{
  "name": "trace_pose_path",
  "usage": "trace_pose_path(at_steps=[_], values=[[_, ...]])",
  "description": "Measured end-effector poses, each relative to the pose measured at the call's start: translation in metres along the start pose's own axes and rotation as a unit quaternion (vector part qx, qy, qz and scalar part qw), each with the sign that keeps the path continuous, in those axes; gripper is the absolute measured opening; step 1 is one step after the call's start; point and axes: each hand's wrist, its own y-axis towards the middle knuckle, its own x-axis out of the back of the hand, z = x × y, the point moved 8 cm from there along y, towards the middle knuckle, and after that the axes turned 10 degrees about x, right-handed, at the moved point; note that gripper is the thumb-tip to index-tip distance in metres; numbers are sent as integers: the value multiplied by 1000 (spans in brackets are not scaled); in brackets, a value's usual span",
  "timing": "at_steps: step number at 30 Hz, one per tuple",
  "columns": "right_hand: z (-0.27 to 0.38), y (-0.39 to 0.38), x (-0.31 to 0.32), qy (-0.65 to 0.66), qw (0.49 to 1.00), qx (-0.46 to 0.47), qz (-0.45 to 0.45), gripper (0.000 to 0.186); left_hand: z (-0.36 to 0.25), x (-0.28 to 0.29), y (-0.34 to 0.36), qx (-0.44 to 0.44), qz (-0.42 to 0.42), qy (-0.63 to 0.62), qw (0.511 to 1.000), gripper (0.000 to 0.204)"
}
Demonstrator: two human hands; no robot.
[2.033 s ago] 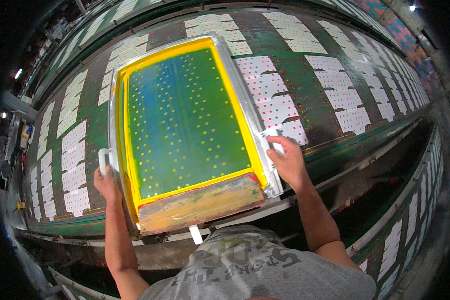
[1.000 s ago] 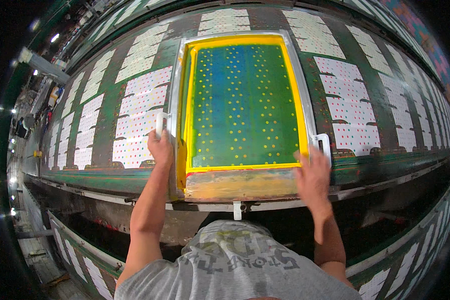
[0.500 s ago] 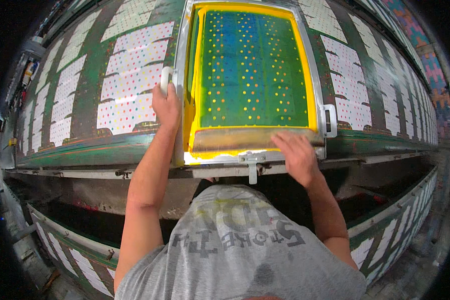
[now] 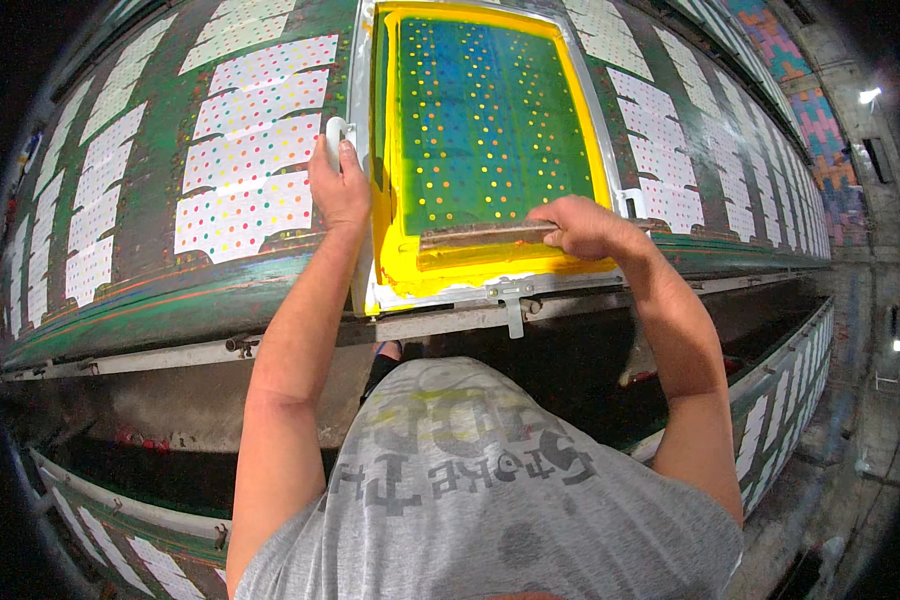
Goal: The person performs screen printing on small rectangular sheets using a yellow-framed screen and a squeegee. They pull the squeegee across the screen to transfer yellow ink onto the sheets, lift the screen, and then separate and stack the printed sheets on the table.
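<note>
A screen-printing frame (image 4: pixel 593 120) with a dotted green-blue mesh (image 4: pixel 485 120) and wide yellow ink margins lies on the long printing table. My left hand (image 4: pixel 339 185) grips the white handle (image 4: pixel 334 129) on the frame's left side. My right hand (image 4: pixel 580 228) is closed on the squeegee (image 4: pixel 470 243), a wide flat bar lying across the near end of the mesh in yellow ink. Another white handle (image 4: pixel 632 203) sticks out on the frame's right side, free of my hand. A metal bracket (image 4: pixel 513 310) is fixed at the frame's near edge.
Dotted white cut pieces (image 4: pixel 240 200) lie in columns along the green table (image 4: pixel 150 300) on both sides of the frame. A metal rail (image 4: pixel 120 358) runs along its near edge. More tables with pieces (image 4: pixel 160 565) stand low behind me at both sides. Coloured mats (image 4: pixel 820 120) lie far right.
My right hand has left the frame's right handle and closed on the squeegee, whose bar now shows raised edge-on at the near end. My left hand stays on its handle; the view has shifted.
</note>
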Motion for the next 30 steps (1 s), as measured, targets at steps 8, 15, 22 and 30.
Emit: trace_pose_path(at_steps=[8, 15, 22, 30], values=[[22, -48, -49, -55, 975, 62, -207, 38, -2, 1, -3, 34, 17, -15, 999, 59], [27, -52, -72, -175, 922, 98, -331, 46, 1, 2, -7, 7, 39, -16, 999, 57], [-20, 27, 9, -211, 882, 169, -386, 49, -6, 6, -7, 9, 33, 38, 999, 55], [-101, 172, 139, -224, 892, 161, -359, 52, -16, 6, -10, 37, 34, 20, 999, 49]])
